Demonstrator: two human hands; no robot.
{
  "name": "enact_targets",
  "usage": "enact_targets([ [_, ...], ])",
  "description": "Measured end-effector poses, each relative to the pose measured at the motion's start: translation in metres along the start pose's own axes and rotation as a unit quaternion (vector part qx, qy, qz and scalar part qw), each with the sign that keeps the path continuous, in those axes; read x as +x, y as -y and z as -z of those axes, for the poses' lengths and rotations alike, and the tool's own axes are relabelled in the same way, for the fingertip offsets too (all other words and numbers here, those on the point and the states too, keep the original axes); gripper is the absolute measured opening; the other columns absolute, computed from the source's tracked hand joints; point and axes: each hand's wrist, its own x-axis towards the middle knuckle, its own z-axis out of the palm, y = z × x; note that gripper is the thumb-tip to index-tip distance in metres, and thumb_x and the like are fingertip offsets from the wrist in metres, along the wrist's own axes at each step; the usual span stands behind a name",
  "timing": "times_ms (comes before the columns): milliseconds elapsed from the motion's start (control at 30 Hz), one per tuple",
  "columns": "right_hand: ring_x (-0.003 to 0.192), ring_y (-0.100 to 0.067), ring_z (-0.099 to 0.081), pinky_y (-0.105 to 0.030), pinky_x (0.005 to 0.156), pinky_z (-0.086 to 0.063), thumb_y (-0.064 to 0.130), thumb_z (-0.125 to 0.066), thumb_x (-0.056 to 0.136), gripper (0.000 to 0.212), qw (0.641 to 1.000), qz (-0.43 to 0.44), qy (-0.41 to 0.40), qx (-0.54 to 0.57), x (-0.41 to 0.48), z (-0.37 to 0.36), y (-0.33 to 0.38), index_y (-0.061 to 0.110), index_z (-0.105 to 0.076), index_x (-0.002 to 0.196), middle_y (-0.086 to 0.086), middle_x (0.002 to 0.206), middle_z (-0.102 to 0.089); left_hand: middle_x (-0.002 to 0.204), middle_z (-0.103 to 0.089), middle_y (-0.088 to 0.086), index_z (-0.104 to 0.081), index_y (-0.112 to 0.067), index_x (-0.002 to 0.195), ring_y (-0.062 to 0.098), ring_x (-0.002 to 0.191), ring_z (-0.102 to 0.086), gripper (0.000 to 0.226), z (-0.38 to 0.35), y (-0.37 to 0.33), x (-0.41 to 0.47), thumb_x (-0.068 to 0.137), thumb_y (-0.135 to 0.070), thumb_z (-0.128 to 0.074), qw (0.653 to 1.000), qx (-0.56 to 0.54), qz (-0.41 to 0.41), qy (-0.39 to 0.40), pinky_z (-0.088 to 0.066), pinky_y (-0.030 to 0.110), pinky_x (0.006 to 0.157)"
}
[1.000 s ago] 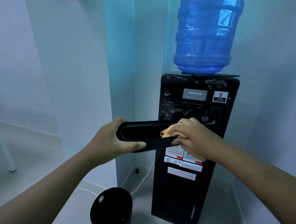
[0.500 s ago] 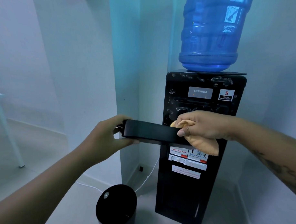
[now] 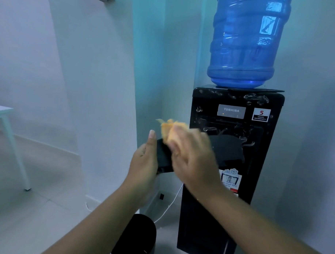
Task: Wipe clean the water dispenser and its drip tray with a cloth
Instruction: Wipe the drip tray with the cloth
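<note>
far left, corner of a white table [image 3: 3,111] on a thin leg, standing on pale floor tiles [image 3: 36,207]. next along, a plain white wall column [image 3: 99,86]. down low near the middle, a round black bin [image 3: 138,238] on the floor, just beside the foot of the water dispenser [image 3: 207,223], with a white cable [image 3: 169,204] trailing down past it.

left hand [image 3: 142,164] wrapped round the left end of the black drip tray [image 3: 228,150] — thumb [image 3: 152,135] sticking up along the near edge, other fingers hidden behind. tray held up in the air, out of the machine, roughly level in front of the tap recess. right end overlapping the front panel, touching or not, can't tell.

right hand [image 3: 192,158] badly blurred, laid over the middle of the tray, fingers curled round a bunched orange cloth [image 3: 169,127] poking out past the fingertips, close to the left thumb.

further right, the black dispenser itself tucked into the corner — wet smears across the top edge and upper front, a grey brand plate [image 3: 231,111] and a "5 years warranty" sticker [image 3: 261,115] up there too. big blue water bottle [image 3: 243,44] sitting on top.
</note>
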Motion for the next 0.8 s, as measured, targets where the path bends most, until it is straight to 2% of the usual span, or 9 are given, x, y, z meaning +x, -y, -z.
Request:
enact_targets([
  [67, 0.082, -0.03, -0.05, -0.042, 0.073, -0.044, 0.027, -0.052, 0.098, 0.027, 0.996, 0.073, 0.036, -0.038, -0.008, -0.01, 0.005, 0.009, -0.067, 0.113, -0.008, 0.094, -0.06, 0.069, -0.071, 0.005, -0.068, -0.007, 0.089, 0.015, 0.058, -0.067, 0.054, -0.006, -0.003, -0.002, 0.101, -0.052, -0.04, 0.999, -0.03, 0.014, -0.021, -0.054, 0.025, 0.055],
  [133, 0.082, -0.028, -0.048, -0.042, 0.071, -0.043, 0.02, -0.054, 0.092, 0.017, 0.993, 0.082, 0.034, -0.079, -0.01, -0.008, -0.016, 0.013, -0.068, 0.1, -0.007, 0.091, -0.059, 0.074, -0.074, 0.002, -0.068, -0.011, 0.093, 0.016, 0.066, -0.07, 0.048, 0.002, -0.008, -0.002, 0.103, -0.048, -0.039, 0.995, -0.064, 0.026, -0.07, -0.057, 0.032, 0.069],
  [267, 0.086, -0.022, -0.039, -0.049, 0.071, -0.045, 0.021, -0.047, 0.09, 0.018, 0.97, -0.211, -0.063, -0.106, -0.005, 0.0, -0.068, 0.007, -0.06, 0.091, -0.009, 0.092, -0.049, 0.083, -0.064, 0.003, -0.061, -0.017, 0.092, 0.018, 0.074, -0.06, 0.031, 0.017, -0.01, -0.002, 0.101, -0.038, -0.04, 0.985, -0.083, 0.061, -0.137, -0.05, 0.036, 0.076],
  [300, 0.084, -0.023, -0.04, -0.049, 0.071, -0.045, 0.024, -0.044, 0.092, 0.023, 0.967, -0.22, -0.07, -0.105, -0.004, -0.004, -0.063, 0.007, -0.06, 0.09, -0.009, 0.091, -0.049, 0.083, -0.062, 0.003, -0.061, -0.016, 0.092, 0.019, 0.073, -0.058, 0.031, 0.014, -0.007, -0.002, 0.101, -0.036, -0.04, 0.985, -0.083, 0.067, -0.138, -0.048, 0.035, 0.073],
  [433, 0.074, -0.028, -0.046, -0.041, 0.065, -0.039, 0.021, -0.047, 0.095, 0.025, 0.997, 0.054, 0.029, -0.043, -0.014, -0.03, 0.011, 0.011, -0.067, 0.085, -0.008, 0.083, -0.057, 0.06, -0.054, 0.003, -0.056, -0.014, 0.074, 0.015, 0.05, -0.052, 0.027, 0.002, 0.001, 0.001, 0.096, -0.024, -0.044, 0.986, -0.087, 0.092, -0.111, -0.043, 0.024, 0.05],
  [500, 0.073, -0.028, -0.048, -0.038, 0.065, -0.037, 0.024, -0.048, 0.095, 0.026, 0.991, 0.103, 0.041, -0.07, -0.009, -0.023, 0.007, 0.014, -0.069, 0.085, -0.006, 0.083, -0.059, 0.058, -0.055, 0.003, -0.057, -0.015, 0.072, 0.015, 0.049, -0.052, 0.025, 0.004, 0.0, 0.002, 0.095, -0.02, -0.046, 0.981, -0.108, 0.096, -0.128, -0.042, 0.024, 0.048],
  [567, 0.075, -0.027, -0.047, -0.037, 0.067, -0.032, 0.02, -0.052, 0.083, 0.016, 0.991, 0.031, -0.003, -0.134, -0.007, -0.014, -0.03, 0.017, -0.068, 0.084, -0.006, 0.082, -0.057, 0.068, -0.056, 0.003, -0.059, -0.015, 0.08, 0.018, 0.061, -0.052, 0.022, 0.013, -0.005, 0.001, 0.096, -0.021, -0.046, 0.974, -0.121, 0.096, -0.165, -0.04, 0.029, 0.057],
  [700, 0.085, -0.034, -0.05, -0.042, 0.073, -0.039, 0.029, -0.042, 0.088, 0.025, 0.948, -0.284, -0.087, -0.114, -0.004, -0.003, -0.092, 0.008, -0.057, 0.087, -0.012, 0.089, -0.053, 0.069, -0.046, 0.001, -0.051, -0.015, 0.078, 0.017, 0.062, -0.041, 0.019, 0.019, -0.007, 0.0, 0.095, -0.021, -0.044, 0.971, -0.108, 0.095, -0.189, -0.032, 0.031, 0.057],
  [800, 0.077, -0.029, -0.046, -0.042, 0.067, -0.04, 0.019, -0.048, 0.089, 0.016, 0.98, -0.17, -0.06, -0.082, -0.013, -0.032, -0.049, 0.01, -0.062, 0.086, -0.011, 0.083, -0.053, 0.057, -0.044, -0.003, -0.044, -0.015, 0.07, 0.017, 0.055, -0.037, 0.025, 0.004, -0.003, 0.0, 0.095, -0.016, -0.04, 0.977, -0.076, 0.092, -0.175, -0.029, 0.029, 0.053],
])
